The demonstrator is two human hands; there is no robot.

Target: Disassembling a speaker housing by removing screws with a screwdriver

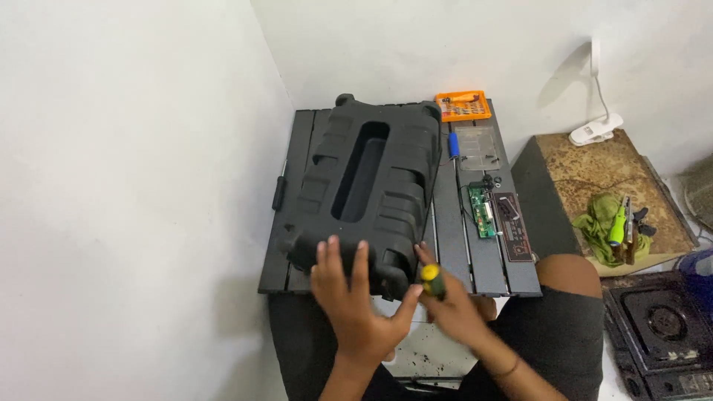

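Observation:
A large black ribbed plastic casing (368, 189) with a long slot in its middle lies on a low black slatted table (449, 223). My left hand (353, 297) rests flat on the casing's near edge, fingers spread. My right hand (457, 308) grips a screwdriver with a yellow and dark green handle (432, 281), held against the casing's near right corner.
On the table's right side lie a green circuit board (481, 210), a dark control panel (514, 226), a blue-handled tool (453, 145), a clear lid (477, 146) and an orange bit case (462, 105). A rusty box (587, 167) carries a green rag, tools and a white clip lamp (594, 128). White walls close the left and back.

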